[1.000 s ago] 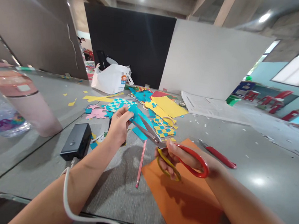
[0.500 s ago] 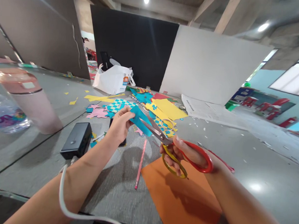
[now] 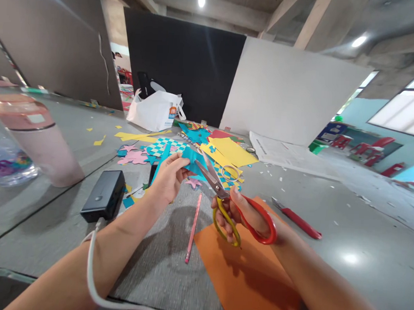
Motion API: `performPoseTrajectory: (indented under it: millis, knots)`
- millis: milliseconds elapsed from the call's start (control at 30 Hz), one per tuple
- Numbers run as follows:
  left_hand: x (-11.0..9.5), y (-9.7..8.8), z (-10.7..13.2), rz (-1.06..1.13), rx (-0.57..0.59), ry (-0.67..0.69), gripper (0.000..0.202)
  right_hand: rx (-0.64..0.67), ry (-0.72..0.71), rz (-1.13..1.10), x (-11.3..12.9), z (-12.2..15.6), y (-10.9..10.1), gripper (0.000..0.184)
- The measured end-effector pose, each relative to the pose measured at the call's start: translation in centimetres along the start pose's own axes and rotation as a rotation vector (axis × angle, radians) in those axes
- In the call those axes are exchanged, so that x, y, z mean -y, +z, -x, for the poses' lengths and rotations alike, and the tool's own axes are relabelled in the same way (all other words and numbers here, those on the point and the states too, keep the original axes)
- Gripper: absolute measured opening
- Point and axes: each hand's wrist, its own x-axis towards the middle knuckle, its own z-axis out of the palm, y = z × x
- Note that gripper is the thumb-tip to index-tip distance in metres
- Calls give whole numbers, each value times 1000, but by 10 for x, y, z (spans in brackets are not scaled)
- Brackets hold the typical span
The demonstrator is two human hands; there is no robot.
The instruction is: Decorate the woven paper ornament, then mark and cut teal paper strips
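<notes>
My left hand pinches a piece of blue paper between thumb and fingers, above the table. My right hand grips scissors, one handle loop red and the other yellow. The blades are parted, with their tips at the blue paper; whether they cut into it at this instant I cannot tell. Beneath my right hand lies an orange sheet of paper. A pink pencil rests on the table between my forearms. Right of my right hand lies a red-handled craft knife.
Behind my hands lie paper cut-outs, including pink stars and yellow sheets. At left are a black box with a white cable, and a pink bottle. A white bag and newspaper stand or lie farther back.
The scissors and my right hand have shifted left, uncovering the craft knife. The blue paper has turned in my left hand, and a blue strip now shows left of that hand.
</notes>
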Motion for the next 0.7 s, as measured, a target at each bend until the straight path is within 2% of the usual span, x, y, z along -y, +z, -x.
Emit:
performPoseTrajectory:
  millis: [100, 267, 433, 700]
  knots:
    - [5, 0, 0, 49, -20, -14, 26, -26, -9, -47, -5, -4, 9, 74]
    - [11, 1, 1, 29, -3, -29, 28, -179, -60, -52, -10, -12, 21, 68]
    - [9, 4, 4, 26, -19, -45, 28, -241, -50, 51, -11, -13, 22, 72]
    - [10, 3, 2, 11, -32, -47, 26, -287, -30, 135, -8, -11, 21, 69]
